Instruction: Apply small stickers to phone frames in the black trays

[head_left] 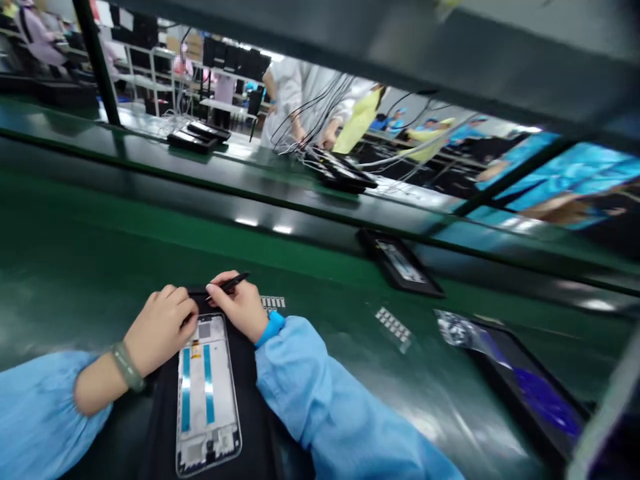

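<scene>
A phone frame (207, 393) with a white back and two blue strips lies face down on a black mat (250, 407) in front of me. My left hand (160, 327) rests curled at the frame's top left corner, fingers pressed on its edge. My right hand (243, 307) sits at the top right corner and pinches thin black tweezers (233, 283) pointing up and right. Both arms wear light blue sleeves; a green band circles my left wrist.
Two small sheets of silver parts (273, 303) (395, 327) lie on the green bench. A black tray with a phone (400, 263) sits further back, another dark tray (525, 387) at the right. Across the belt, cabled devices (340, 173) and other workers stand.
</scene>
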Demonstrator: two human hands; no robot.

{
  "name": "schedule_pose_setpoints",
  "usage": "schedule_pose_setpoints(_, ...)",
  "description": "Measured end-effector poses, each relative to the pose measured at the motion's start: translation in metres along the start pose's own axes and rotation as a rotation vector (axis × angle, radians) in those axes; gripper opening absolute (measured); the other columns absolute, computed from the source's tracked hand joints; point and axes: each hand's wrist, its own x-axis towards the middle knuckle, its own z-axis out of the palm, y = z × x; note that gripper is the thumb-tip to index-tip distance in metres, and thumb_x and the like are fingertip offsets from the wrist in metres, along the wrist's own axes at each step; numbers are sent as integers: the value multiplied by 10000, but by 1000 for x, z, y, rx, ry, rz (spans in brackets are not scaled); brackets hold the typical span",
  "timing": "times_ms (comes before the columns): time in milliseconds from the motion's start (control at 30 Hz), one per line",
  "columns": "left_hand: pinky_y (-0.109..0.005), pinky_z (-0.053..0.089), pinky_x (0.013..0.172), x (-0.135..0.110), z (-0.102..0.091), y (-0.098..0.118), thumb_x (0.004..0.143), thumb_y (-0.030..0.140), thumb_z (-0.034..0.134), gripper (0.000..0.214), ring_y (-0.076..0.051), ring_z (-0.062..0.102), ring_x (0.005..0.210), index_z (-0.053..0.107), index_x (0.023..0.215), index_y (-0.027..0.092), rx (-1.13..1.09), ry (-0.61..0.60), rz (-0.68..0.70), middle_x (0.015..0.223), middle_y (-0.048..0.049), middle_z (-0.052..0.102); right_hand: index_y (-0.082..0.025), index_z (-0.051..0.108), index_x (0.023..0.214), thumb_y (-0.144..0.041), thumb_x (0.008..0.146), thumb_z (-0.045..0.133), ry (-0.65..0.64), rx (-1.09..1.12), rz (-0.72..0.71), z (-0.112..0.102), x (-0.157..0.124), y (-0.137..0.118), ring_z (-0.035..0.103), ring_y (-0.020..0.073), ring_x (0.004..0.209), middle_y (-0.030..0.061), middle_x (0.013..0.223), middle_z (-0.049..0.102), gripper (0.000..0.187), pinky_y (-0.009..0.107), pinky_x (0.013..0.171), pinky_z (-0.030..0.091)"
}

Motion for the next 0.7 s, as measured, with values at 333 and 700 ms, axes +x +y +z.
schedule_pose_setpoints(333, -435, 510, 729, -20, -3, 98, 916, 381, 465, 250, -259, 591, 832, 594, 977, 176, -141, -328, 135, 951, -87, 590, -176, 524, 869, -532, 755, 626, 131, 274, 91, -5, 11, 9, 666, 157, 657, 22, 791, 647, 388, 329, 626, 595)
schedule_pose_setpoints(700, -452, 515, 643, -14, 2, 115, 860, 433, 479, 331, -297, 625, 741, 584, 947, 131, 26, -471, -37, 858, -114, 602, -134, 576, 900, -487, 949, 295, 672, -433, 213, -143, 40, 12, 625, 196, 903, 121, 1047, 617, 453, 332, 735, 529)
